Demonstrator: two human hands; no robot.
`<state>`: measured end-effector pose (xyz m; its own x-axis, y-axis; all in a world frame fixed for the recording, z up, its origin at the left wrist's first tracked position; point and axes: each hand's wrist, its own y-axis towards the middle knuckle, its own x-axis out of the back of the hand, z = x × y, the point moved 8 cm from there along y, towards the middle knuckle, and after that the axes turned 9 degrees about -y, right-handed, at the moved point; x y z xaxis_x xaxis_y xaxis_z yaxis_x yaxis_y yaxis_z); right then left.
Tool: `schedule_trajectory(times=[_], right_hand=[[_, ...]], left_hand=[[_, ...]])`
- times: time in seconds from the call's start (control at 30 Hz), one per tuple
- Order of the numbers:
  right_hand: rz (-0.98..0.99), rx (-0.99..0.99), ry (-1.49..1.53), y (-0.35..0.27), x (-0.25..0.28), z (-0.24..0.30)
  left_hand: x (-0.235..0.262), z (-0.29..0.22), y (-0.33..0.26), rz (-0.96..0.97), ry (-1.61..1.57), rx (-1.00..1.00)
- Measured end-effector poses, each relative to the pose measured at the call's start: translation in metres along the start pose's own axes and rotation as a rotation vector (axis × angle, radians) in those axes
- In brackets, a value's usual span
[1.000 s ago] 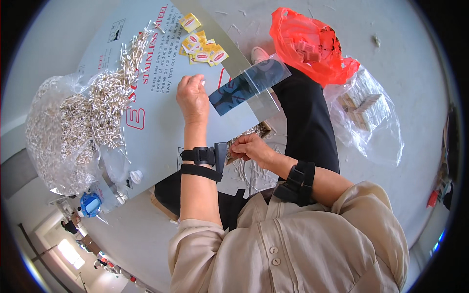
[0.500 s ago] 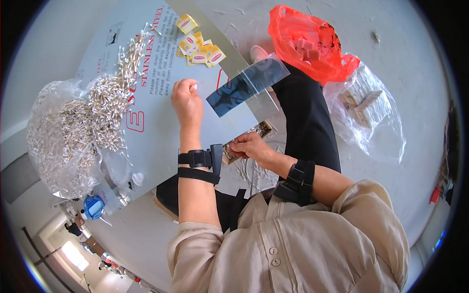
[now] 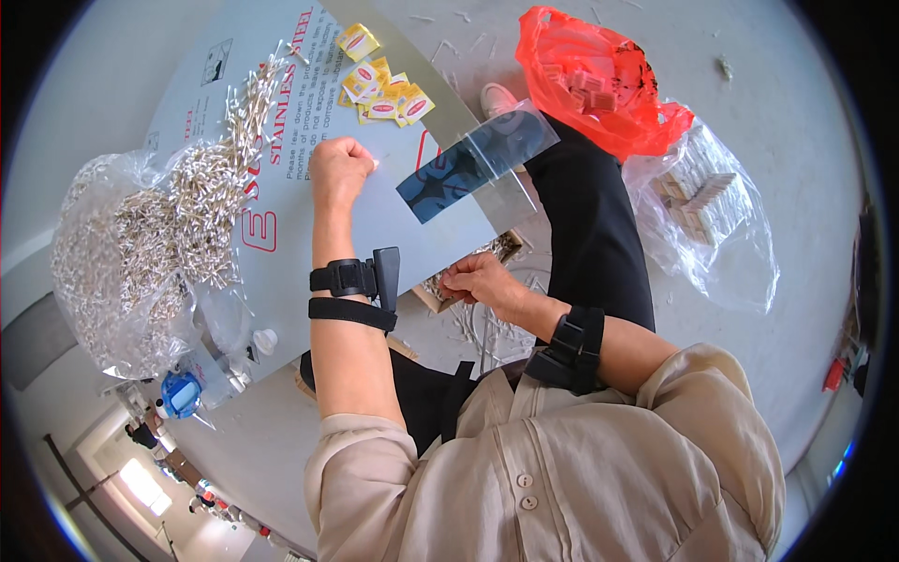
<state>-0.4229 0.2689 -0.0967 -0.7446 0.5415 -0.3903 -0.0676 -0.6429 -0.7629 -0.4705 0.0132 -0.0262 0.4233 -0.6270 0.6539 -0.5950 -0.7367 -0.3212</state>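
Observation:
My left hand (image 3: pixel 343 171) is closed above the film-covered metal tabletop (image 3: pixel 318 220), a small white bit showing at its fingertips; what it grips is too small to name. Low at the table's near edge, my right hand (image 3: pixel 484 283) has its fingers pinched together over an open box (image 3: pixel 508 245) of short pale sticks, and I cannot make out what is between them. A large heap of cotton swabs (image 3: pixel 206 201) spills from a clear plastic bag (image 3: pixel 86 253) to the left. Right of my left hand lies a dark blue see-through sheet (image 3: pixel 449 183), reaching past the table edge.
Several small yellow-and-white packets (image 3: pixel 379 94) lie at the table's far side. On the floor to the right are a red plastic bag (image 3: pixel 599 80) with small blocks inside and a clear bag (image 3: pixel 740 248) of white stacks. A blue object (image 3: pixel 180 394) stands at lower left.
My left hand has moved left and slightly farther away, still closed, its forearm swinging left with it. My right hand stays at the box with its fingers pinched.

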Motion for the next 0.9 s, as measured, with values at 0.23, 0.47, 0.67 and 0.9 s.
schedule_trajectory(times=[0.23, 0.47, 0.67, 0.9], right_hand=[[0.013, 0.001, 0.048, 0.009, -0.003, -0.008], [0.005, -0.020, 0.046, 0.007, -0.004, -0.007], [0.143, 0.141, -0.178, 0.002, -0.008, 0.011], [0.234, 0.211, -0.417, -0.009, -0.011, 0.021]], left_hand=[[-0.005, -0.017, 0.001, 0.055, 0.051, -0.061], [-0.007, -0.013, 0.003, 0.108, -0.031, -0.150], [-0.016, -0.021, -0.011, -0.022, -0.053, -0.198], [-0.043, -0.058, -0.022, -0.017, -0.137, -0.401]])
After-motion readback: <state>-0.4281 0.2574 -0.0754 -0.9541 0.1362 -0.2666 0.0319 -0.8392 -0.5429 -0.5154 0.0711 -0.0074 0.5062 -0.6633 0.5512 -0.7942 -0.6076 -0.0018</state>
